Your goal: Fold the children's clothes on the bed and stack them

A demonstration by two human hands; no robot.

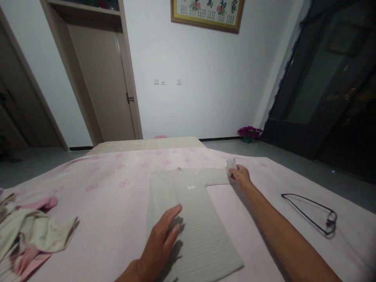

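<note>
Pale grey, finely striped top (pixel 202 231) lies flat on the pink flowered cover (pixel 108 219), directly in front of me, neck end away from me, one sleeve (pixel 216 177) extended to the right. My right grip (pixel 241 177) is closed on the end of that sleeve, cuff bunched and turned up at the fingers. My left grip (pixel 163 233) is released, fingers spread over the body of the top; contact cannot be determined. To the left, well apart: heap of cream and pink garments (pixel 44 231). To the right: thin black-framed object (pixel 330 222), identity unclear. Beyond: purple flowers (pixel 249 132) by the white wall (pixel 205 102).
</note>
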